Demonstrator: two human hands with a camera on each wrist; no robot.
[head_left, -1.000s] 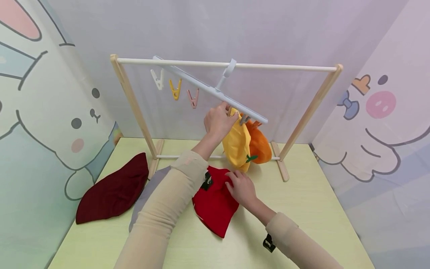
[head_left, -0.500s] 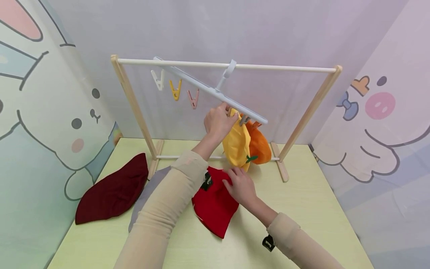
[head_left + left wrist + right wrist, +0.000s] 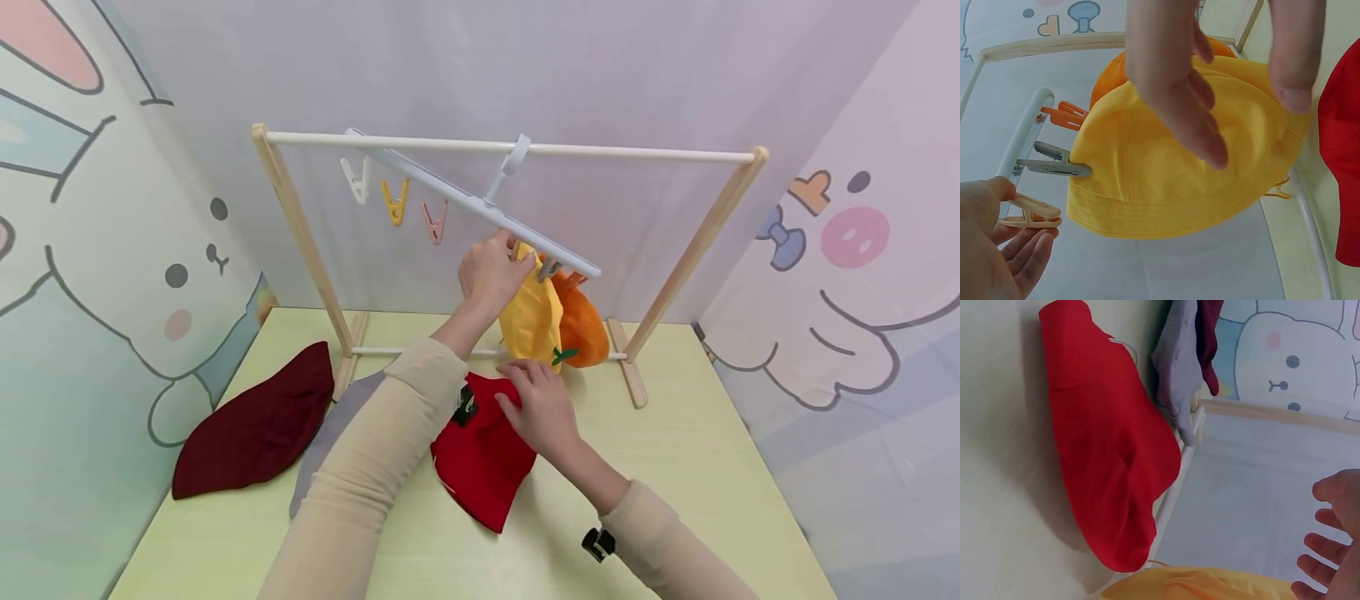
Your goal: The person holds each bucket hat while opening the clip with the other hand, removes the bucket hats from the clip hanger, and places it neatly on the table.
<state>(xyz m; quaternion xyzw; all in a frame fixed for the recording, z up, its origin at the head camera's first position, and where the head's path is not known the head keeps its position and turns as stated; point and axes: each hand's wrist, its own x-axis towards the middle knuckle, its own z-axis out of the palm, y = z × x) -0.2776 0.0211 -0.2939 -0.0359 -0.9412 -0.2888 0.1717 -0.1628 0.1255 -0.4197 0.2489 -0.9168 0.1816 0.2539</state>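
My left hand pinches a beige clothespin under the light-blue clip hanger. In the left wrist view that clothespin's tip stands just beside the brim of a yellow bucket hat. A grey clothespin bites the yellow hat, and an orange clothespin is at the orange hat behind it. My right hand, fingers loosely bent and holding nothing, hovers over the red bucket hat, below the yellow one. In the right wrist view it appears at the right edge.
White, yellow and pink clothespins hang at the hanger's left. The hanger hooks onto the rack's white rail. A maroon hat and a partly hidden grey hat lie on the table's left.
My right hand has moved slightly up, towards the bottom of the yellow hat. My left hand keeps its grip on the beige clothespin, and the hats stay in place.
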